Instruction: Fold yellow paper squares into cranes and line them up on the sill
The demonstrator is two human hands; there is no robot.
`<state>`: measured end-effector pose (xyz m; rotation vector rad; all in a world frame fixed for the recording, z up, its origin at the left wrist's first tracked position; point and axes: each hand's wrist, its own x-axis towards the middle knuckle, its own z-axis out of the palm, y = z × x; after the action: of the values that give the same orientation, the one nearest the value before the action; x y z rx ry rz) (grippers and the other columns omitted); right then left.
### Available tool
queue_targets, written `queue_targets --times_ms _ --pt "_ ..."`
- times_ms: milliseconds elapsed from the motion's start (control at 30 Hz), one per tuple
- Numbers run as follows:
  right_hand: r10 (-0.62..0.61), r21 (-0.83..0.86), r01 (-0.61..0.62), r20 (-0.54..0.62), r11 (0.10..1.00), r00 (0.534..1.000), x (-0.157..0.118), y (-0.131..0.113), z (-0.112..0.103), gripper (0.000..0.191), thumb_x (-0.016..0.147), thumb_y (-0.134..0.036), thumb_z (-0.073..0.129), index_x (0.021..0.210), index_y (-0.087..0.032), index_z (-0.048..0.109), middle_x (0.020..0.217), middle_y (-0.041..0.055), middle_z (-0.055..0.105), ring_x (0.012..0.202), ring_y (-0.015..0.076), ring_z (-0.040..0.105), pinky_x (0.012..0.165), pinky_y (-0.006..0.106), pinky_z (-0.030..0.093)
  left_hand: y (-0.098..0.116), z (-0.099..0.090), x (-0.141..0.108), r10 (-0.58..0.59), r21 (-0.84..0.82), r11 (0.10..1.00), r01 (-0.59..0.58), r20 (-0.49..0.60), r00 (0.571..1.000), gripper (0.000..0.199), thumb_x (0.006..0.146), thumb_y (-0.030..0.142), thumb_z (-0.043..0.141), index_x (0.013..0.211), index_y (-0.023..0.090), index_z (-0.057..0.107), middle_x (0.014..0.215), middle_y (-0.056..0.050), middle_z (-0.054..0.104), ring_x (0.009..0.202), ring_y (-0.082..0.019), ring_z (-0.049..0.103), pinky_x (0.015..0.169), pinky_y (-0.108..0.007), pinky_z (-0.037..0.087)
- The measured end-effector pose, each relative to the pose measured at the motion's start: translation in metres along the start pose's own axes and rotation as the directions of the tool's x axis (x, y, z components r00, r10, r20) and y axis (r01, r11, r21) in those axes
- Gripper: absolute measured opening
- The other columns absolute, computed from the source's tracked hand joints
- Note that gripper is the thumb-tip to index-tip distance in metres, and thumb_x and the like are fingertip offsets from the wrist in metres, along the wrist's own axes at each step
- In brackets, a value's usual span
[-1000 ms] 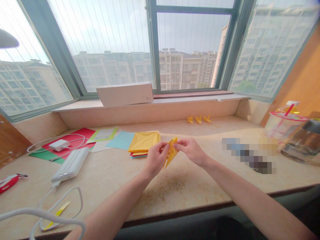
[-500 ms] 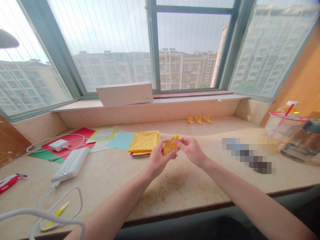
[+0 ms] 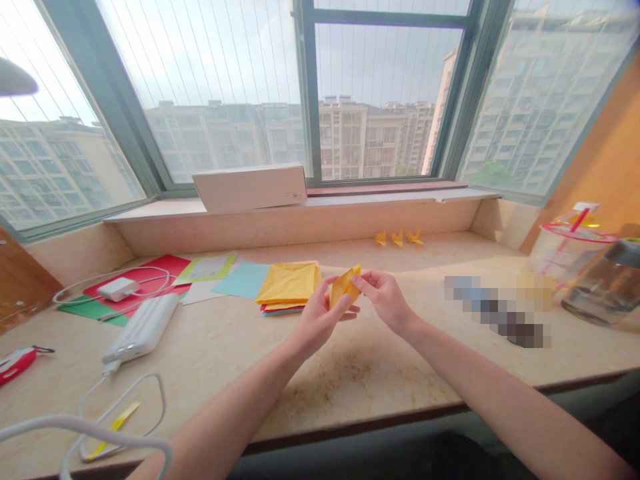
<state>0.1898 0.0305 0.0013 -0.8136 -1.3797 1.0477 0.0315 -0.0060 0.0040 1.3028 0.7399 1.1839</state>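
A small piece of folded yellow origami paper [image 3: 343, 287] is held up between both hands above the stone counter. My left hand [image 3: 323, 313] grips its lower left side, thumb across the front. My right hand [image 3: 380, 293] pinches its upper right edge between thumb and fingertips. Just left of the hands lies a stack of yellow paper [image 3: 287, 281], with red and blue sheets under it. Farther back, three small yellow paper cranes [image 3: 397, 238] stand in a row.
On the left are a white power bank [image 3: 143, 332], a charger [image 3: 119, 289] with cables, and coloured paper sheets [image 3: 245, 280]. A red-and-white tool [image 3: 17, 365] lies at the left edge. A white box [image 3: 250, 188] rests on the sill; a plastic cup [image 3: 565, 257] and a jar [image 3: 607, 283] stand right.
The folded paper has turned slightly, showing more of its broad face, with its tip shifted a little up and right. Both hands keep hold of it.
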Motion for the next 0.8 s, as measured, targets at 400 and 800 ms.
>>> queue_targets --times_ms 400,800 --pt "0.009 -0.034 -0.011 -0.041 0.999 0.999 0.002 0.003 -0.002 0.035 0.076 -0.054 0.071 0.081 -0.019 0.072 0.076 0.0049 0.07 0.066 0.0169 0.058 0.066 0.032 0.047 -0.006 -0.008 0.008 0.043 0.056 0.997 -0.045 0.026 0.999 0.052 0.085 0.04 0.069 0.125 0.02 0.044 0.077 -0.001 0.07 0.058 -0.016 0.069 0.059 -0.029 0.057" --pt "0.021 0.064 -0.02 -0.017 0.998 1.0 0.005 -0.001 -0.007 0.029 0.072 -0.049 0.077 0.079 -0.021 0.075 0.072 0.0011 0.069 0.067 0.0146 0.054 0.071 0.031 0.044 -0.013 -0.016 0.013 0.101 0.14 0.984 -0.111 0.076 0.992 0.047 0.088 0.039 0.063 0.126 0.02 0.045 0.056 0.006 0.06 0.043 -0.01 0.056 0.045 -0.02 0.041"
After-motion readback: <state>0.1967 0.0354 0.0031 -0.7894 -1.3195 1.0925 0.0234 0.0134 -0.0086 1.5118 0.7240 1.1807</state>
